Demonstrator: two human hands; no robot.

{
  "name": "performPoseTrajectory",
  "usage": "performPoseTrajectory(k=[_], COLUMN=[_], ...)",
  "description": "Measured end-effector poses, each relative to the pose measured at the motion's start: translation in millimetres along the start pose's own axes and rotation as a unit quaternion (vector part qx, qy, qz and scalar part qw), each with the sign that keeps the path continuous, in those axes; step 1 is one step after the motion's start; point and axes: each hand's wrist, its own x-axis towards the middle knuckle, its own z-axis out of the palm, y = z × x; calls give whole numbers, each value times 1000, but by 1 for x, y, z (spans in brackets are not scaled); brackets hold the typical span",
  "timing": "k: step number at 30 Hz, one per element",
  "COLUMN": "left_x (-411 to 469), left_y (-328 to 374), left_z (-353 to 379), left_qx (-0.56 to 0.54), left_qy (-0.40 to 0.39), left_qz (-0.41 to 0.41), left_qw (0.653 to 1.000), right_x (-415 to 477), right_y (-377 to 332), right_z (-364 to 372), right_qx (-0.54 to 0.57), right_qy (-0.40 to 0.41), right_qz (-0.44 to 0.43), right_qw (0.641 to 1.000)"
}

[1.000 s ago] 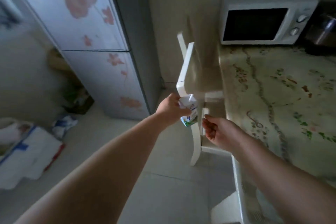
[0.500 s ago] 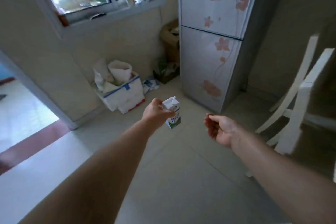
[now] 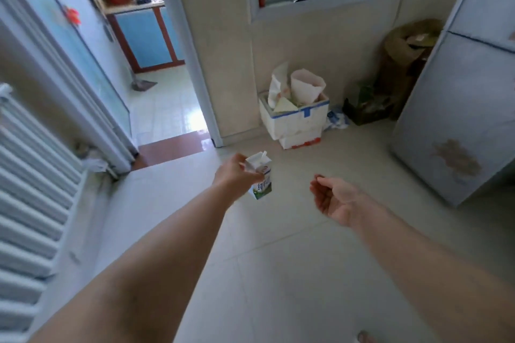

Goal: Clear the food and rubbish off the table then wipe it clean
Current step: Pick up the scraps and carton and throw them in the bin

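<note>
Left hand [image 3: 237,175] clamped on opened milk carton [image 3: 260,178]; right hand [image 3: 337,200] fingers loosely apart, empty; risk: tilt spills dregs onto floor [image 3: 278,273]

Two bare forearms come into view from the lower edge, with no sleeves, watch, bracelet or rings visible on either. The left hand [image 3: 237,177] and right hand [image 3: 338,200] are uncovered, without gloves. At about 5 o'clock, by the bottom edge, a small rounded bit that may be a toe [image 3: 365,338] shows; too little is visible to tell any footwear.
</note>
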Motion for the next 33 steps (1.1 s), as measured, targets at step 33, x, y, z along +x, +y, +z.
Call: performPoseTrajectory(k=[33], left_x=[-119], left_y=[-338], left_z=[-257], left_qx=[-120], left_qy=[371], left_qz=[-394], left_qw=[832], right_x=[34], right_y=[260], right_z=[399], right_qx=[-400], right_qy=[-273], right_qz=[201], right_qw=[852])
